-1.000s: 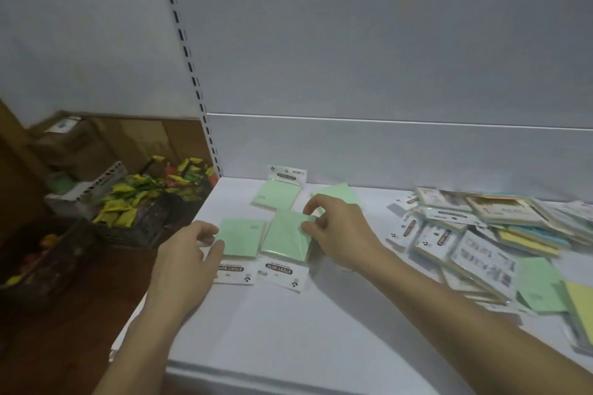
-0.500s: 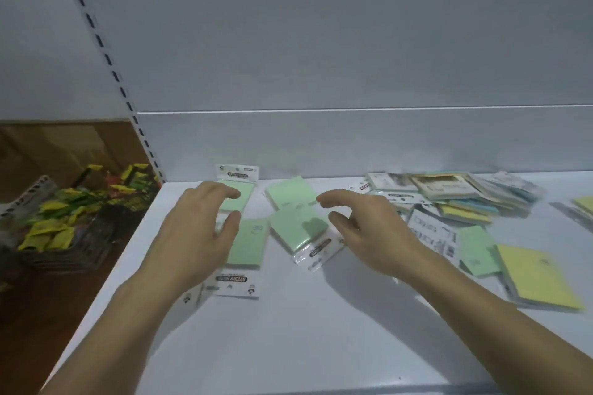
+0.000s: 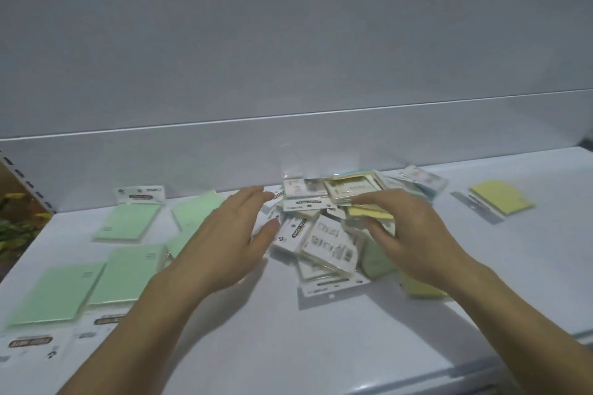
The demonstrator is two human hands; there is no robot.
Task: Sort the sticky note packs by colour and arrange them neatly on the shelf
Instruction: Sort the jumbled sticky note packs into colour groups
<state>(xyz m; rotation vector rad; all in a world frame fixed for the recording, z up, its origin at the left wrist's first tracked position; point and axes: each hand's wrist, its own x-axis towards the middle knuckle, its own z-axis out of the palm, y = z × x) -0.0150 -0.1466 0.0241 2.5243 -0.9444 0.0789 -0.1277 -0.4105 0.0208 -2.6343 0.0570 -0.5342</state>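
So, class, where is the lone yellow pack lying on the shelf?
In the head view, the yellow pack lies at far right, apart from the mixed pile, beyond the right hand.

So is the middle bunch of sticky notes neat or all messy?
Messy. The middle pile has packs lying crooked and overlapping, some face down, unlike the green packs laid flat side by side.

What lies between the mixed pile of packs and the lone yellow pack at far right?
In the head view, only bare white shelf separates the mixed pile from the lone yellow pack; no other pack lies in that stretch.
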